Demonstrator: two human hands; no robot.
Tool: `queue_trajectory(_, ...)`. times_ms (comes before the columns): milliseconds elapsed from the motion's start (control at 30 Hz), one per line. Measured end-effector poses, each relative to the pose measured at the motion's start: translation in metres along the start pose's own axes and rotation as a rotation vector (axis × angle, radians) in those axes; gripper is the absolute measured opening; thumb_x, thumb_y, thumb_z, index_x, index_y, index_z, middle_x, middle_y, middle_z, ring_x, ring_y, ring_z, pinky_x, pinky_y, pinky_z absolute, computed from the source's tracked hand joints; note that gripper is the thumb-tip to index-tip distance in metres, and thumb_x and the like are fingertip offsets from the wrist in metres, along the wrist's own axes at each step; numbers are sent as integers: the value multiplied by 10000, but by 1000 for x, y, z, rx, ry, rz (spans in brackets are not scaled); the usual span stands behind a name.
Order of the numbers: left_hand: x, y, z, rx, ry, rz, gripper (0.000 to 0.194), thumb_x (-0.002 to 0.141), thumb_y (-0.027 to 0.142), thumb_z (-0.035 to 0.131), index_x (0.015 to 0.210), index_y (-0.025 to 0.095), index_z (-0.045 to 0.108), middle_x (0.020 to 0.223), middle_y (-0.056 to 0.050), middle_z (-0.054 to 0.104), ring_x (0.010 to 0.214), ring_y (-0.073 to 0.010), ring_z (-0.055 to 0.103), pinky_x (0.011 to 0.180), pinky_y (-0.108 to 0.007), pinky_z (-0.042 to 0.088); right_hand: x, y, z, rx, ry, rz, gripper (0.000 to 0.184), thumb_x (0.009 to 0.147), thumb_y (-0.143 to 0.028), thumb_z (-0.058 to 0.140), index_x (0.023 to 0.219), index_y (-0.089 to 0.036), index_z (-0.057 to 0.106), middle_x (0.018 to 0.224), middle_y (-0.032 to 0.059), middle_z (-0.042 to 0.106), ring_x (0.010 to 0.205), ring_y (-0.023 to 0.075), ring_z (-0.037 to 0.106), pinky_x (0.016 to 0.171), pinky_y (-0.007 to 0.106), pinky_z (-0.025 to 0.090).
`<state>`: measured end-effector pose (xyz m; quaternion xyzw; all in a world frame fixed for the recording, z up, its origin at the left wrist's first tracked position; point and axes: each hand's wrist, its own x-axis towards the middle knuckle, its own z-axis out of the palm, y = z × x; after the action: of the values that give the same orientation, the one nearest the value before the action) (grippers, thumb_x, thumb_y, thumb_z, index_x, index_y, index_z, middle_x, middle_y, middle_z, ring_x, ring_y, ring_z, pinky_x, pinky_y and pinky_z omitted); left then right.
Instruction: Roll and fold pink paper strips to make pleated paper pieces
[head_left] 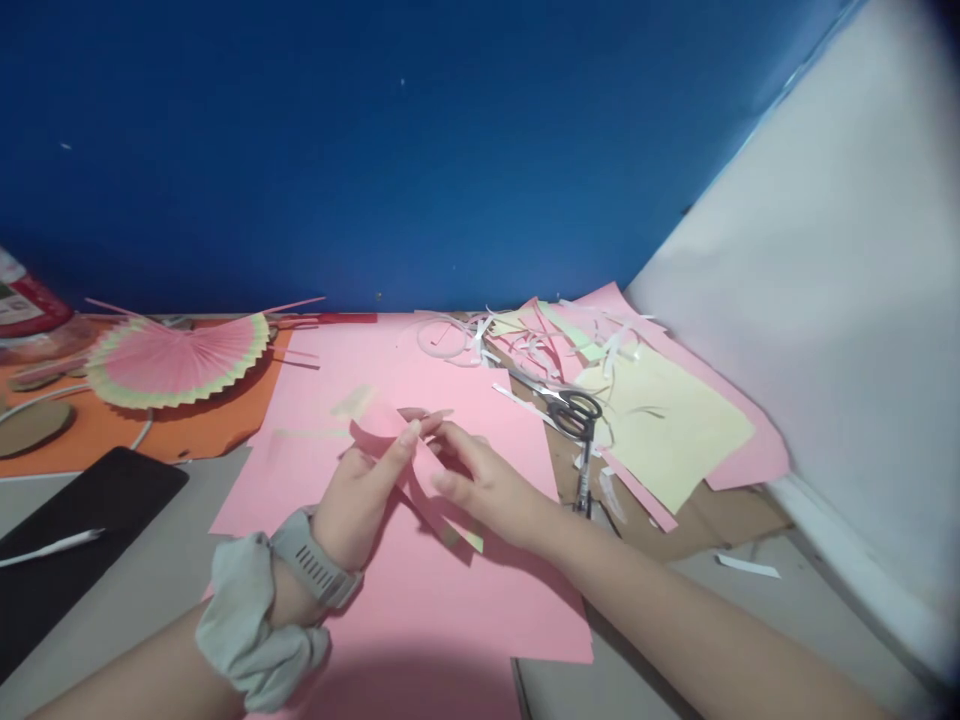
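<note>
Your left hand (358,492) and right hand (491,490) pinch a pink paper strip with a yellow-green edge (425,473), bent between your fingertips; its shaping looks partway, the loose end seemingly left to do, while left of your fingers a pleated, semicircular pink-and-yellow paper fan (184,362) appears already folded

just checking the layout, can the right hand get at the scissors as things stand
Likely yes: the scissors lie beyond and right of the right hand, handles seemingly uncovered, though that hand is busy at the pink strip.
</note>
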<state>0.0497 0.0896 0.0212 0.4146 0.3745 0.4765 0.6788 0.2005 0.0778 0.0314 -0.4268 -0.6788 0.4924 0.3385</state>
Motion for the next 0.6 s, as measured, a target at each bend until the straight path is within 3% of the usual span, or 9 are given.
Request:
queue_trajectory(133, -3, 0, 2, 38, -107, -44, 279, 859, 311, 552, 1111, 206, 608, 1230, -66, 595, 1193, -225, 487, 1028, -353, 351, -3, -5, 1, -143, 20, 32, 550, 806, -352, 593, 1316, -237, 420, 1222, 73, 558, 1162, 259, 458, 978, 434, 352)
queue_trajectory(233, -3, 2, 2, -28, -144, -104, 262, 870, 303, 532, 1099, 207, 614, 1219, -63, 603, 1196, -227, 484, 1027, -351, 352, -4, -5, -1, -156, 41, 12, 443, 832, -267, 538, 1268, -220, 473, 1229, 71, 563, 1157, 247, 471, 962, 408, 365)
queue_trajectory(367, -3, 5, 3, -82, -101, -204, 270, 871, 335, 513, 1057, 181, 636, 1192, -85, 618, 1178, -252, 497, 955, -345, 424, -4, -1, -3, -161, 5, 23, 209, 867, -307, 485, 940, -171, 625, 990, 62, 662, 944, 199, 589, 841, 339, 426)
queue_trajectory(467, -3, 6, 3, -66, -91, -259, 295, 863, 349, 517, 1058, 162, 635, 1155, -110, 636, 1127, -280, 535, 880, -362, 475, -4, 2, -4, -179, -26, 39, 222, 864, -344, 493, 923, -182, 633, 889, 42, 673, 881, 193, 594, 792, 326, 428)
queue_trajectory(600, -2, 8, 4, -69, -125, -281, 298, 864, 359, 511, 1048, 158, 630, 1146, -120, 641, 1061, -301, 579, 828, -391, 499, -4, 7, -4, -190, -27, 19, 196, 869, -318, 482, 885, -195, 635, 763, 21, 663, 843, 186, 596, 851, 344, 405)
